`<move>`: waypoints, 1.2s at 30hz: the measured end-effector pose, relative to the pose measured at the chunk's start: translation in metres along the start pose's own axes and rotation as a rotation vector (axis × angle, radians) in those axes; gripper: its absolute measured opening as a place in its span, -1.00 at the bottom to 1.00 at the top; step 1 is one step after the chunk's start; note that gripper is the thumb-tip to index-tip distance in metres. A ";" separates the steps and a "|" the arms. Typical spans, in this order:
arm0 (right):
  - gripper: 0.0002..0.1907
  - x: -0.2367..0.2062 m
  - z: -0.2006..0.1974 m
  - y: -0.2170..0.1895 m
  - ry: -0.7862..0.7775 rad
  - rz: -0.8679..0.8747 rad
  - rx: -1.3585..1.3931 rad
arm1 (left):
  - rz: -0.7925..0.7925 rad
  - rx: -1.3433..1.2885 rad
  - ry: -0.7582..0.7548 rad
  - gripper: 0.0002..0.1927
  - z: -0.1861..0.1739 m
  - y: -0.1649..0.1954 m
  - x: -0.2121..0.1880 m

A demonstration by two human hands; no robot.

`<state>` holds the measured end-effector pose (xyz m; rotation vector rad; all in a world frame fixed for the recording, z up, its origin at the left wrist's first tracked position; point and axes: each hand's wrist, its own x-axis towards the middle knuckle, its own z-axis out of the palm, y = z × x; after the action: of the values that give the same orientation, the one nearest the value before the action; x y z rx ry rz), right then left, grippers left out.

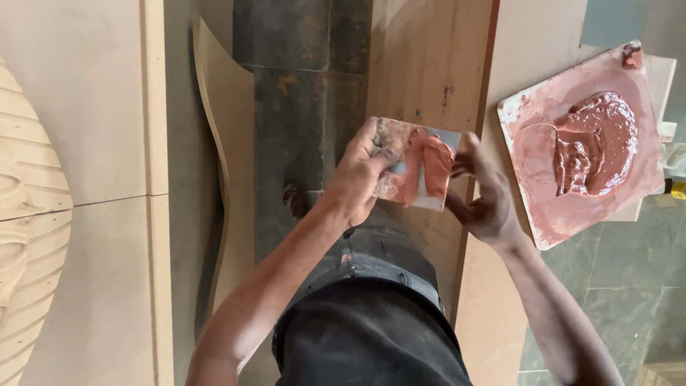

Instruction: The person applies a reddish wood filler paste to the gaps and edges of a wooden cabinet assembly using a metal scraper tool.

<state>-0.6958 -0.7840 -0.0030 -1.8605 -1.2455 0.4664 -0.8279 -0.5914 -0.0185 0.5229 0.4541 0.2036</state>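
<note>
A woodworking workshop: cut fibreboard panels [78, 107] lie left of the hands, a carved wavy panel [28, 214] further left, a curved offcut [225, 143] nearby, and a board of reddish-brown filler paste [586, 143] sits right of them, on a stone floor [629, 286].

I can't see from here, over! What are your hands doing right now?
Left hand grips flat metal scraper blade smeared with reddish-brown putty. Right hand pinches its other edge. Square board heaped with reddish-brown putty lies right of the hands. Nothing between them.
</note>
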 end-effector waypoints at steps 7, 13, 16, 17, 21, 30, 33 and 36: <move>-0.22 -0.001 -0.006 -0.013 -0.247 0.034 0.096 | -0.011 0.095 0.080 -0.39 0.000 -0.015 0.010; -0.43 0.005 -0.037 0.027 -0.530 0.015 0.492 | 0.171 -0.112 0.145 -0.82 -0.015 -0.017 0.027; -0.51 0.037 -0.069 0.067 -0.588 0.202 0.519 | 0.224 -0.132 0.262 -0.89 -0.023 -0.014 0.033; -0.52 0.057 -0.079 0.084 -0.573 0.235 0.478 | 0.235 -0.145 0.240 -0.88 -0.024 -0.015 0.031; -0.51 0.138 -0.116 0.136 -0.507 0.476 -0.072 | 0.133 -0.194 0.272 -0.85 -0.026 -0.026 0.016; -0.49 0.186 -0.144 0.144 -0.783 0.314 -0.847 | 0.076 -0.142 0.303 -0.82 -0.050 -0.029 -0.018; -0.52 0.177 -0.152 0.136 -0.869 0.055 -0.866 | 0.045 -0.139 0.348 -0.81 -0.058 -0.024 -0.024; -0.59 0.175 -0.154 0.137 -0.812 -0.105 -1.050 | 0.086 -0.132 0.315 -0.84 -0.061 -0.023 -0.023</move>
<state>-0.4336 -0.7174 0.0019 -2.5202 -2.4557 0.5961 -0.8750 -0.5909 -0.0692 0.3814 0.7201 0.3993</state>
